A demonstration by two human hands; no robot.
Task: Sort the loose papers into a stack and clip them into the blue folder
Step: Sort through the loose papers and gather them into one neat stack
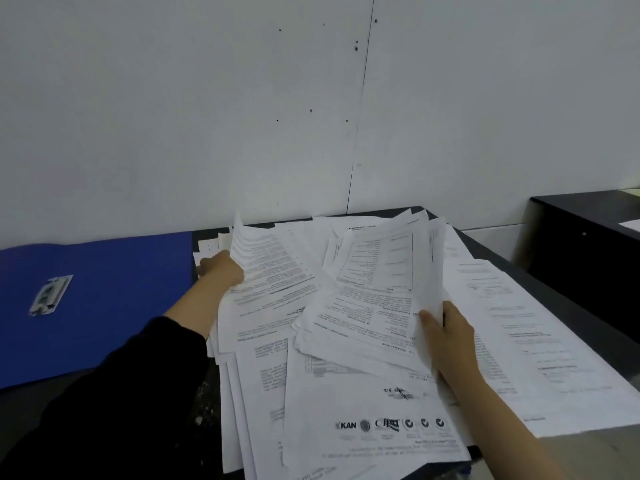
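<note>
At the far left of the frame we see the blue folder [100,306] lying open and flat on the counter [512,261], its left side cut off by the frame edge, with its metal clip [51,295] showing only as a blurred pale strip. Just right of it, our left hand [221,271], reaching out of a dark sleeve [114,393], grips the left edge of a raised sheet; its fingertips are hidden behind the paper. The loose papers [346,341] sprawl in an overlapping heap across the middle of the frame, covering most of the dark counter; their print is too blurred to read, apart from a row of logos near the bottom. Lower right of centre, our right hand [450,337] pinches the edge of a lifted bundle of sheets, thumb on top, the other fingers hidden beneath. Further right more sheets lie flat, reaching the counter's right edge. A plain white wall [173,116] with a thin vertical seam and some dark specks fills the upper frame, and a second dark counter [588,230] is cut off at the right edge.
</note>
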